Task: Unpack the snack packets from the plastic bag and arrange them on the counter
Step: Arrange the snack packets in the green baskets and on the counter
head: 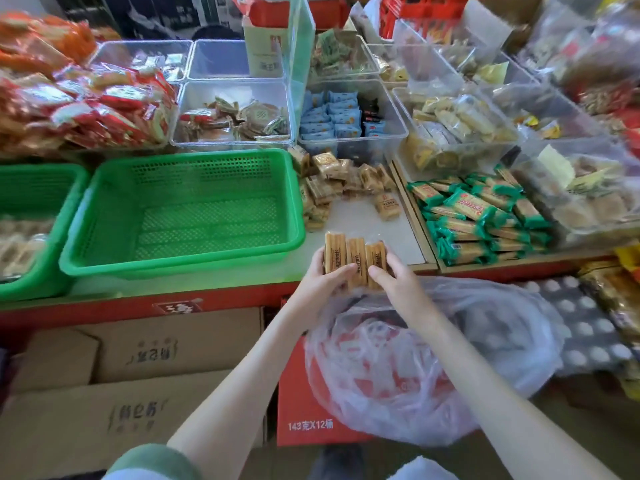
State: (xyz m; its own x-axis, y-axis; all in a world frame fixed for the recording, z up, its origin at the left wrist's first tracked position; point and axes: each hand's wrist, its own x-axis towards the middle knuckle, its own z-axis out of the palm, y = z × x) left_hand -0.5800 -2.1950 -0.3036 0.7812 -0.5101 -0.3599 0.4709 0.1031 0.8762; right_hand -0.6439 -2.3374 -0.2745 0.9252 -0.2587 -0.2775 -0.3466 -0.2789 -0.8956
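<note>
The left hand (321,278) and the right hand (398,277) held together three brown snack packets (355,255), which stood side by side in a row, upright, with the printed sides to the camera. The fingers of each hand were curled behind the row and the thumbs pressed on the front, so both hands were clamped on the packets. The row was at the front edge of the white counter (363,216), just above the open plastic bag (450,358); whether the packets touched the counter I could not tell. The bag was thin and half transparent, and it rested on a red carton (298,410) on the floor below the counter. Farther back on the counter lay a loose pile of packets (337,183) of the same brown kind, some upright and some lying flat. To the left of the hands stood a green basket (183,209) with nothing visible in it. To the right lay green-wrapped packets (485,216) in a heap. Behind the pile there were clear plastic bins (349,116) with other snacks. Brown cardboard boxes (138,358) stood on the floor at the left of the red carton.
</note>
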